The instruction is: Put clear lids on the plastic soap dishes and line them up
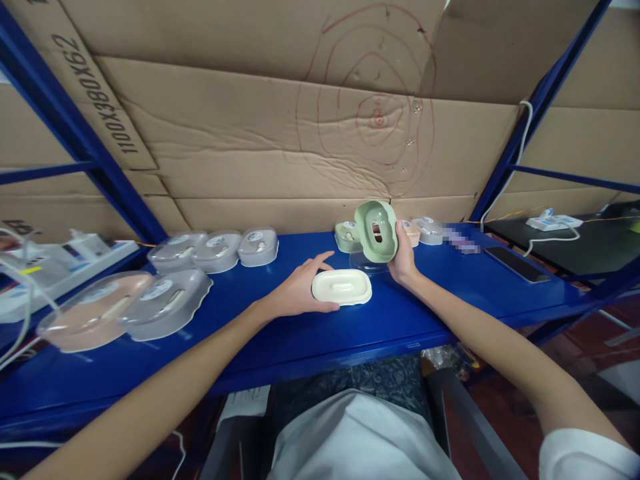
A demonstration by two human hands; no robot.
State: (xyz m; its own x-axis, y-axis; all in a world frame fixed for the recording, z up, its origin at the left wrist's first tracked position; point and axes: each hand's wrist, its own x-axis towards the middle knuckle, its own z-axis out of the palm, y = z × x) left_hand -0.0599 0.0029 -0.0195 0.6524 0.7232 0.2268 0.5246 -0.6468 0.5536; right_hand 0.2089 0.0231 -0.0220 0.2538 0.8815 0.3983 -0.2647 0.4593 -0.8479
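My left hand point(300, 288) grips a cream oval plastic piece point(343, 288), my right hand point(404, 259) an unlidded green plastic box point(376, 251); clear-lidded grey plastic boxes point(257, 249) look finished.

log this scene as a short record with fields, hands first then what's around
left hand: around the left end of a cream oval piece, thumb at its near edge; grip unclear
right hand: holding a green container tilted, open side facing the camera
table: blue
left side: four grey lidded containers, one peach lidded container
right side: dark phone lying flat
backdrop: cardboard with red hand-drawn rings
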